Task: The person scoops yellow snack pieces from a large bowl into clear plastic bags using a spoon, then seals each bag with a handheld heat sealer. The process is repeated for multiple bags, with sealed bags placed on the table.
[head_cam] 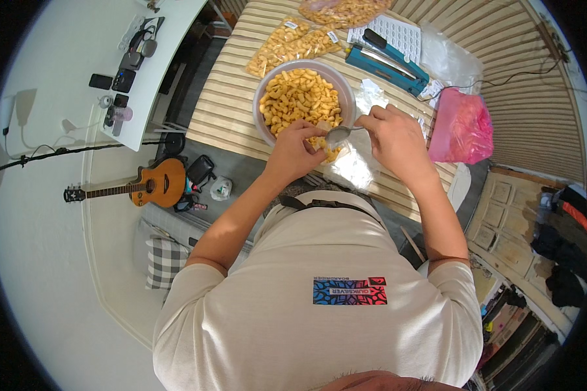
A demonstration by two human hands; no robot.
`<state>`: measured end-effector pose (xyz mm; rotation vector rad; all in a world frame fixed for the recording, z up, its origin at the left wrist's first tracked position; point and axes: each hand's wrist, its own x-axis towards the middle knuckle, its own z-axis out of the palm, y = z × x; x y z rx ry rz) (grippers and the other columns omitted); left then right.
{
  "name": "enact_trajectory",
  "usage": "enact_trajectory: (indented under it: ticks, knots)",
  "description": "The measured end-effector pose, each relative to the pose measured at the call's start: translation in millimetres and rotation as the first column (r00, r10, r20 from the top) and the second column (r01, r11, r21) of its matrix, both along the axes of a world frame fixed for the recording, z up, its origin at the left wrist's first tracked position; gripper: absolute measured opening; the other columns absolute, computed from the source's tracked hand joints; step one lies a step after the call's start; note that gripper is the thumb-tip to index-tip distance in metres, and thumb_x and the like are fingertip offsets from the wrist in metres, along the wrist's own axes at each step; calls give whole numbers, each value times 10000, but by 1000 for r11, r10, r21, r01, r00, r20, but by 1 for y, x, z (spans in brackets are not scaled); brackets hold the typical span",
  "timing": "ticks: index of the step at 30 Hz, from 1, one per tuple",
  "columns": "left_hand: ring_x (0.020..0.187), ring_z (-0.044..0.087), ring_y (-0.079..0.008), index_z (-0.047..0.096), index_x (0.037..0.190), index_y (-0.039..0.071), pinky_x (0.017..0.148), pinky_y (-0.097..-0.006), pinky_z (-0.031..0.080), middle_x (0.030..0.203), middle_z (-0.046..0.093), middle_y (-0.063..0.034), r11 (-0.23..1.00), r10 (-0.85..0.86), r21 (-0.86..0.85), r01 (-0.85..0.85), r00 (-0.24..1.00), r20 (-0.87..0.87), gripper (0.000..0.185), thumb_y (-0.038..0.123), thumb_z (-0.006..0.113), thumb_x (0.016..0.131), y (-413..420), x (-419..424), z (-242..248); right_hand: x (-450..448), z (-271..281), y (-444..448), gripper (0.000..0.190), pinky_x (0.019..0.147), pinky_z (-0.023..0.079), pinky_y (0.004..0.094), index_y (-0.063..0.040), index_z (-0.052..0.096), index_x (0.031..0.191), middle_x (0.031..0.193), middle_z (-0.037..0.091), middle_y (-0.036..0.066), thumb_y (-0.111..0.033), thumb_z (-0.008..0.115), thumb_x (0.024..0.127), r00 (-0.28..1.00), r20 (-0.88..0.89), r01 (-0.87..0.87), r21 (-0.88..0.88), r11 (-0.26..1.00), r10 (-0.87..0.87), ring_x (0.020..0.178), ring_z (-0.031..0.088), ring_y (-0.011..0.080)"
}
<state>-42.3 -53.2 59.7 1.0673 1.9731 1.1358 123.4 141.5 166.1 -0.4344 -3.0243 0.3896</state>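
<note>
A round pale plastic bowl (348,88) full of curved, tube-shaped yellow macaroni snacks (301,97) stands on the striped tabletop. My left hand (297,151), at the bowl's near edge, grips a small clear plastic bag (340,155) with some of the snacks inside. Between the fingers of my right hand (396,139) is the handle of a metal spoon (337,134), its bowl over the bag's mouth. How the bag's lower part rests is hard to tell. Several filled clear bags (293,46) lie beyond the bowl, some with small labels.
A blue impulse heat sealer (387,67) lies at the right, beside a sheet of printed labels (396,36) and clear plastic (450,54). A pink plastic bag (462,127) sits at the right edge. Shiny clear packaging (354,168) lies under my hands. A cord crosses the table's right side.
</note>
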Motion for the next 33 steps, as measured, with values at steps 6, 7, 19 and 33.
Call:
enact_trajectory:
  ticks: [6,7,19,33]
  knots:
    - [718,747,-206,867,1178,31,718,-336,624,1141,755,-137,1000,14,11,-14,1000,-2,364,89,885,820,-1,2,-4,10,-24,11,270,844,594,517,-57,776,1154,1041,758,147,-308,759,1056,990,29,143,-289,946,-141,959,744,394]
    - [716,748,-207,870,1176,40,715,-335,623,1143,757,-138,1000,10,19,-10,1000,-1,358,93,886,822,-1,2,-4,11,-32,12,324,845,593,522,-55,764,1164,1046,758,156,-366,762,1073,983,75,185,-341,922,-169,964,748,408]
    - [704,718,-222,889,1125,90,710,-348,617,1112,750,-124,1000,24,2,-24,1000,5,289,76,831,841,-2,10,0,4,-106,-16,305,811,581,497,-13,626,1059,970,737,200,-228,825,973,983,113,180,-446,877,-144,899,734,404]
    - [729,729,-246,919,1032,107,719,-356,611,1039,742,-129,1000,-23,-12,22,998,-57,211,31,787,887,-15,10,12,21,-92,11,315,811,555,469,-10,621,1046,917,705,164,-291,763,1035,955,294,217,-592,776,-42,868,700,319]
